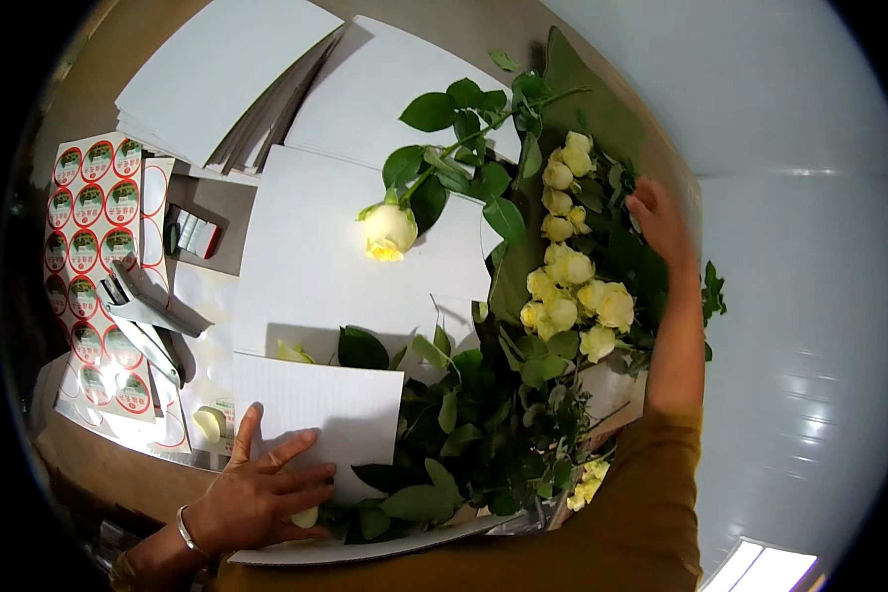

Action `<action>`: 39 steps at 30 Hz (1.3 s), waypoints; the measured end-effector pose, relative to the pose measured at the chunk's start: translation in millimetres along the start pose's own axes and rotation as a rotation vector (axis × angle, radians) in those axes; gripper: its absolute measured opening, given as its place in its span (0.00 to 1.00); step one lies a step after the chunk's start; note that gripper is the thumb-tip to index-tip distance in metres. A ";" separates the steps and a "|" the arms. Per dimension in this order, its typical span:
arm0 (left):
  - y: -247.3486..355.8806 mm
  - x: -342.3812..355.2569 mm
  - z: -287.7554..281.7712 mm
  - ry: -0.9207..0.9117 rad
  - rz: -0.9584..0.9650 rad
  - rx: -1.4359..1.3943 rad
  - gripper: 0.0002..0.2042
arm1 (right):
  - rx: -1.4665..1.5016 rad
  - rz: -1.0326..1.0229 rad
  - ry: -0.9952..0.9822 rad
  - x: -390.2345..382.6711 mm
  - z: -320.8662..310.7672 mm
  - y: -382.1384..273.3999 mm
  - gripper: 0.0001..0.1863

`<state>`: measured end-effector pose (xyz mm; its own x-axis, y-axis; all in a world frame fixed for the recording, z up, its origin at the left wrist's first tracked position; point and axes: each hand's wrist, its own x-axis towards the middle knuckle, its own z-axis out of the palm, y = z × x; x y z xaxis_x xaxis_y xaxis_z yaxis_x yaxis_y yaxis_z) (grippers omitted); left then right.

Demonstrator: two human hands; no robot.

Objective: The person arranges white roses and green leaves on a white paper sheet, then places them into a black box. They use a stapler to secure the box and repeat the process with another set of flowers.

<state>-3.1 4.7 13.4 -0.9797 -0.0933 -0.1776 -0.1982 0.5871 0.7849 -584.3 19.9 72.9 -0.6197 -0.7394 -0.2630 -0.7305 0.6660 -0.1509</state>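
Over white cardboard [355, 419], the left hand [257, 495] splays open; beside roses [568, 264], the right [664, 225] curls, grip unclear.

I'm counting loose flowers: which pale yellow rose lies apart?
The long-stemmed pale yellow rose, its bloom alone over a flat white cardboard sheet; the other pale yellow roses in plain view are bunched farther right.

I look down from my own head through one wide fisheye view, upright, facing the counter [444, 22] steeply from above. It sits near enough to take in my left hand [259, 495] and right hand [659, 219], edges bowing toward its dark round rim.
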 end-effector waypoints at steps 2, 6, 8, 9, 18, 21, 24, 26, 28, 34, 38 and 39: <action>-3.3 0.3 -1.3 -0.039 0.009 0.039 0.18 | -0.212 0.050 0.015 52.9 18.1 15.2 0.40; -3.1 -3.4 -1.7 -0.082 -0.031 0.027 0.18 | -0.549 0.146 -0.168 125.8 57.3 27.7 0.57; -2.1 -4.0 -3.2 -0.094 -0.058 -0.012 0.18 | -0.619 0.172 -0.278 133.8 68.5 13.0 0.62; -2.6 -4.5 -2.3 -0.086 -0.065 -0.019 0.18 | -0.633 0.184 -0.311 133.2 69.0 10.1 0.64; -4.9 -1.7 -2.1 -0.085 -0.011 0.045 0.18 | -0.405 0.047 -0.061 64.2 47.2 24.4 0.41; -5.5 0.4 1.1 -0.045 -0.007 0.014 0.18 | -0.337 -0.059 0.233 3.6 37.9 27.2 0.31; -3.4 0.4 2.8 -0.020 -0.012 0.012 0.18 | -0.214 -0.187 0.602 -60.4 48.0 63.8 0.21; -3.2 0.6 5.1 -0.007 -0.009 0.031 0.19 | -0.272 -0.372 0.716 -97.3 56.7 75.2 0.17; -5.0 0.5 5.7 0.009 0.009 0.053 0.20 | -0.434 -0.413 0.708 -129.5 57.5 66.9 0.16; -5.2 -2.1 6.0 0.028 0.015 0.029 0.20 | -0.331 -0.263 0.698 -141.9 93.2 103.8 0.18; -4.5 -2.3 3.8 0.028 0.023 0.031 0.20 | 0.287 -0.212 0.671 -129.6 103.8 101.9 0.20; -4.5 -1.8 3.7 0.031 0.026 0.031 0.20 | 0.259 -0.178 0.621 -130.5 106.5 113.0 0.21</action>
<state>-0.4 5.2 8.0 -0.9850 -0.1023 -0.1387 -0.1723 0.6142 0.7701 -555.4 202.2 -11.4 -0.6024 -0.7076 0.3694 -0.7923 0.4739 -0.3843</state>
